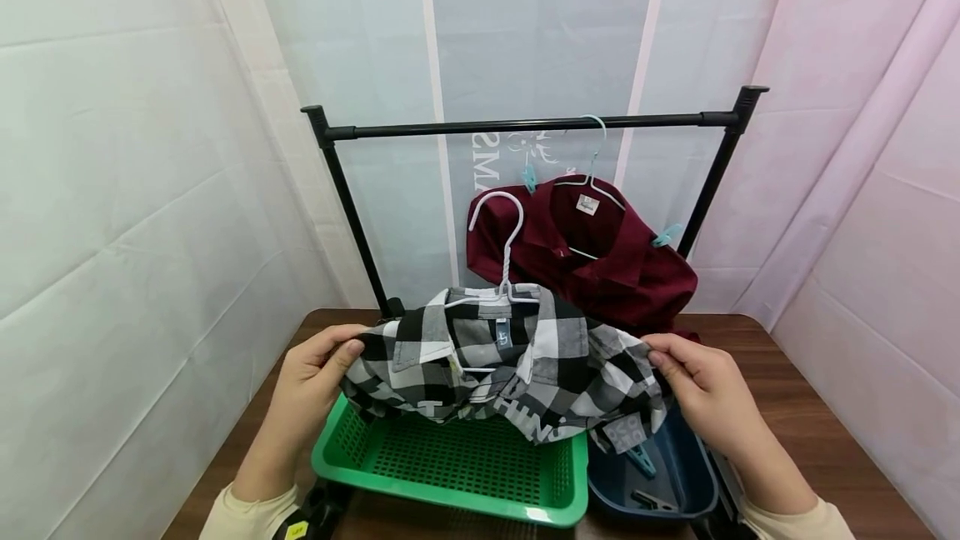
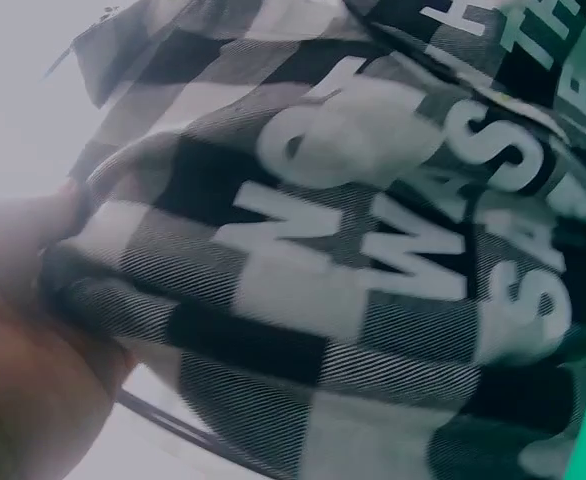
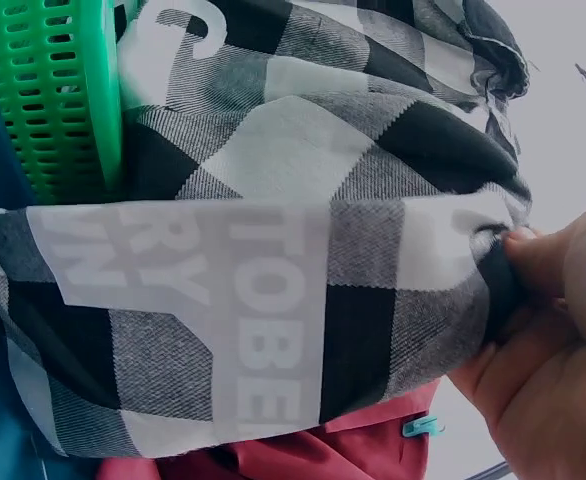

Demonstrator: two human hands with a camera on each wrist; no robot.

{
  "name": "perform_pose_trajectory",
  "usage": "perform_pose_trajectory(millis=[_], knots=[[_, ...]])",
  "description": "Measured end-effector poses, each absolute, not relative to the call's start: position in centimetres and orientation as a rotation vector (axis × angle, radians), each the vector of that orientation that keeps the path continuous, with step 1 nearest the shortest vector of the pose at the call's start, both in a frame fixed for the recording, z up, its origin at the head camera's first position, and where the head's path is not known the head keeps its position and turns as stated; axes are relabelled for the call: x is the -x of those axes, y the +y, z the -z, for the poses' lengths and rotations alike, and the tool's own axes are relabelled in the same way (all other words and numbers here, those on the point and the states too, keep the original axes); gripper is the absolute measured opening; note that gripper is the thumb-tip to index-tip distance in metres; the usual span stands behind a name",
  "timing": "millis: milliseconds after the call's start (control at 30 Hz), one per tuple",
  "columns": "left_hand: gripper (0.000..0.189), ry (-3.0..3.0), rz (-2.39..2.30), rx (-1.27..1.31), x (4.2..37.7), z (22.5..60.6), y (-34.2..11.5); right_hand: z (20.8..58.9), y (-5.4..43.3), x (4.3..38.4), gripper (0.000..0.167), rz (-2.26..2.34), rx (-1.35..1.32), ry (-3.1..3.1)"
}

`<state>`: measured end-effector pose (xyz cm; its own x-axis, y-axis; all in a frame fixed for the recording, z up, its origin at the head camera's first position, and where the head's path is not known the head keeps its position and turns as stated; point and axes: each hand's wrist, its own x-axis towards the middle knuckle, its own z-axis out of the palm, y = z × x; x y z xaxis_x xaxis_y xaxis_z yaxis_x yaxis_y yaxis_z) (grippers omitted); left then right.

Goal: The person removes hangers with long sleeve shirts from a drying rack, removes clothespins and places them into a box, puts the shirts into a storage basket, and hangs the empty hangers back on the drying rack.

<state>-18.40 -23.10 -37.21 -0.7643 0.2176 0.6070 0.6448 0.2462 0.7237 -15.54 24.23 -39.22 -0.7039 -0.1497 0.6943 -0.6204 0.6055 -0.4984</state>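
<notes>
At the left, my left hand (image 1: 311, 377) pinches the edge of a black, white and grey checked cloth shirt (image 1: 517, 394) with white lettering. Behind it a black metal rack (image 1: 450, 128) spans the far side of the brown wood-grain table (image 1: 810, 390). A green perforated plastic basket (image 1: 450, 496) sits on the near side, its far part hidden under the shirt, which I hold stretched between both hands. A white hanger (image 1: 507, 261) sits inside the collar, its hook pointing up in front of a maroon collared shirt (image 1: 637, 273). That one hangs from the bar on a pale blue hanger (image 1: 597, 148), its lower part blocked by the checked shirt. Right of the basket, a dark blue plastic basin (image 1: 675, 515) holds a blue clothespin (image 1: 641, 462) and a dark clip (image 1: 652, 501). At the right, my right hand (image 1: 705, 394) is clamped on the checked shirt's other side, thumb against fingers.
</notes>
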Motion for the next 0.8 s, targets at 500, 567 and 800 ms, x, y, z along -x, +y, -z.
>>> perform_pose_trajectory(millis=[500, 567, 800], knots=[[0.031, -2.398, 1.484, 1.028, 18.8, 36.4, -27.1, 39.0, 25.3, 15.9, 0.029, -0.976, -0.413, -2.162], [0.027, -2.407, 1.479, 1.021, 18.9, 36.5, -27.2, 39.1, 25.4, 15.9, 0.029, -0.976, -0.423, -2.157], [0.021, -2.441, 1.412, 0.956, 18.7, 36.1, -26.7, 39.1, 25.7, 16.0, 0.031, -0.886, -0.463, -2.138]])
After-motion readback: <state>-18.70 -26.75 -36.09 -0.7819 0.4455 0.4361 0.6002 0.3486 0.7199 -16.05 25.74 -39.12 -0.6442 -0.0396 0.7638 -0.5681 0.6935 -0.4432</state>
